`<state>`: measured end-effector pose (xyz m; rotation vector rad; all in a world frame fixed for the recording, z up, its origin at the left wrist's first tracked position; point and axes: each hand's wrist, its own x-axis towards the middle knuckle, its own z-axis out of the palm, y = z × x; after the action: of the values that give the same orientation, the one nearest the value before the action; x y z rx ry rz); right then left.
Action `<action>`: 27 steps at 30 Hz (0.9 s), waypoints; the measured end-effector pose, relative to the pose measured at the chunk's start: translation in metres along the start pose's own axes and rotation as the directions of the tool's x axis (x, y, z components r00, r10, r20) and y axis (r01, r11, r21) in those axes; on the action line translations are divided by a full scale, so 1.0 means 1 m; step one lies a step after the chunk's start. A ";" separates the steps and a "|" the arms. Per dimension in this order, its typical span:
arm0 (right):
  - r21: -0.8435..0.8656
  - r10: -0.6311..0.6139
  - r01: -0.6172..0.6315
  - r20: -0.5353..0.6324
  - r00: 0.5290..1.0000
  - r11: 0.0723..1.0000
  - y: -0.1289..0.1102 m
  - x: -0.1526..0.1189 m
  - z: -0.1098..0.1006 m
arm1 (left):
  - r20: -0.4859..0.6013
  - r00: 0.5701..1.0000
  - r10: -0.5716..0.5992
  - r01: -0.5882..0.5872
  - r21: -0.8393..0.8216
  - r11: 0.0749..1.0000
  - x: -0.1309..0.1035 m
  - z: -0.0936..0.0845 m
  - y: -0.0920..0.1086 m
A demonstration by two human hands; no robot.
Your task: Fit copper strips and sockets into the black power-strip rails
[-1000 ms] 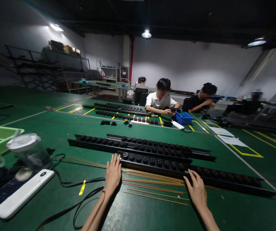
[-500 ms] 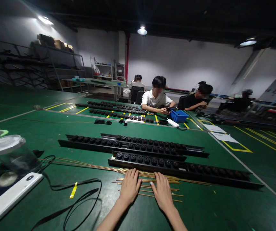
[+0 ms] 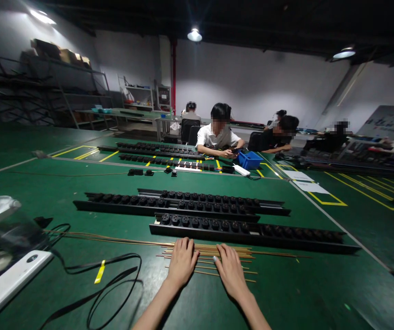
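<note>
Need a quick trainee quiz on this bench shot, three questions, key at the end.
1. True or false: the left hand and right hand are clasped together.
2. Fill in: both hands lie over thin, gold-coloured ____.
3. What colour is the short tape strip on the bench, to the left of the left hand?

Key: 1. False, there is a gap between them. 2. Rods. 3. Yellow.

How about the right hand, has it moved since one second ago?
Yes, the right hand moved left, nearer to the fixed yellow strip.
</note>
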<state>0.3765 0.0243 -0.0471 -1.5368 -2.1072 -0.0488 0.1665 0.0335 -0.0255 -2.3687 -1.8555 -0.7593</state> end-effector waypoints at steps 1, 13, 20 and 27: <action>0.032 -0.009 0.008 0.012 1.000 0.999 0.009 0.001 -0.007 | 0.015 1.000 0.000 0.001 -0.016 1.000 0.000 -0.002 -0.001; -0.082 0.126 -0.116 0.131 0.983 0.990 0.128 -0.049 -0.048 | 0.162 0.978 0.128 -0.109 -0.119 0.987 0.024 -0.018 -0.016; -0.123 0.077 -0.055 0.179 0.981 0.991 0.125 -0.063 -0.051 | 0.180 0.971 0.157 -0.136 -0.123 0.983 0.028 -0.017 -0.015; -0.156 0.089 -0.061 0.180 0.980 0.986 0.125 -0.060 -0.050 | 0.108 0.985 0.137 -0.123 -0.125 0.984 0.026 -0.008 -0.021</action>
<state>0.5210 -0.0008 -0.0643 -1.7697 -2.2308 -0.0382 0.1484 0.0604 -0.0135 -2.6311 -1.7184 -0.7535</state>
